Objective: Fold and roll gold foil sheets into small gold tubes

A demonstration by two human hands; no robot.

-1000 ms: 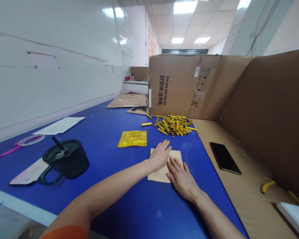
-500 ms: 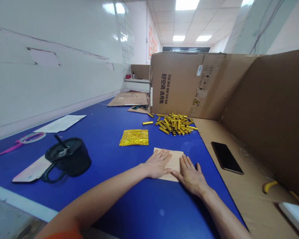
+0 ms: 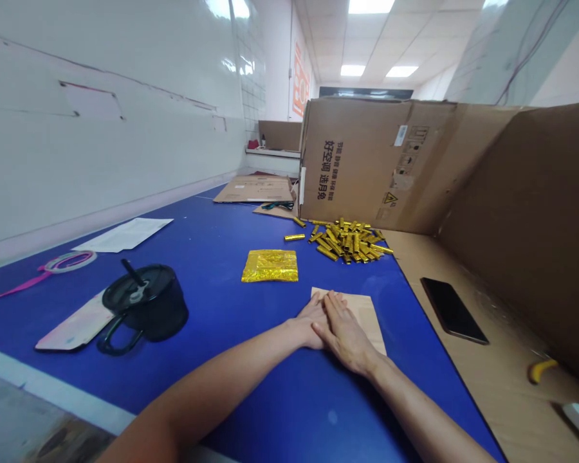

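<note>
The tan sheet (image 3: 367, 314) looks like matt paper, the gold packet (image 3: 270, 266) like crinkled, glossy foil.

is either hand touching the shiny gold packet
No, the right hand overlaps the left hand at the tan paper, and the shiny gold packet lies apart from both.

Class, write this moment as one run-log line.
left hand: flat on tan sheet | right hand: overlapping left hand | gold packet: on blue table
</note>
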